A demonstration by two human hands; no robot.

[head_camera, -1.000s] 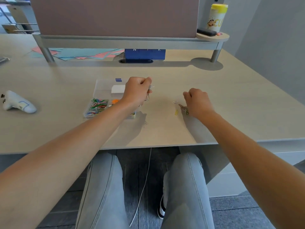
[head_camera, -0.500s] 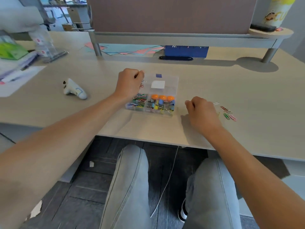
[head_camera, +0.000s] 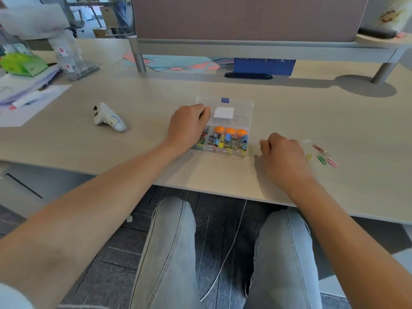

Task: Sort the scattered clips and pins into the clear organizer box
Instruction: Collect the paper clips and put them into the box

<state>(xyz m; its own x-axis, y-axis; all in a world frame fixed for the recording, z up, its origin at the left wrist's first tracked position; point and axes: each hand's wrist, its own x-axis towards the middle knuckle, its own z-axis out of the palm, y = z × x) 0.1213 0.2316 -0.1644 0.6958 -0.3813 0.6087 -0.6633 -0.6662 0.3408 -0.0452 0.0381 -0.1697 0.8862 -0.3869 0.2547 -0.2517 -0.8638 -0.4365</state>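
Desk [head_camera: 156, 94]: left hand [head_camera: 187, 128] curled over organizer box [head_camera: 245, 112] (grip contents unclear); right hand [head_camera: 283, 157] fisted beside clips [head_camera: 323, 155]

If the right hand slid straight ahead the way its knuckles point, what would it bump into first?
Probably the clear organizer box: the right hand points up and left toward its near right corner. The loose paper clips lie to its other side.
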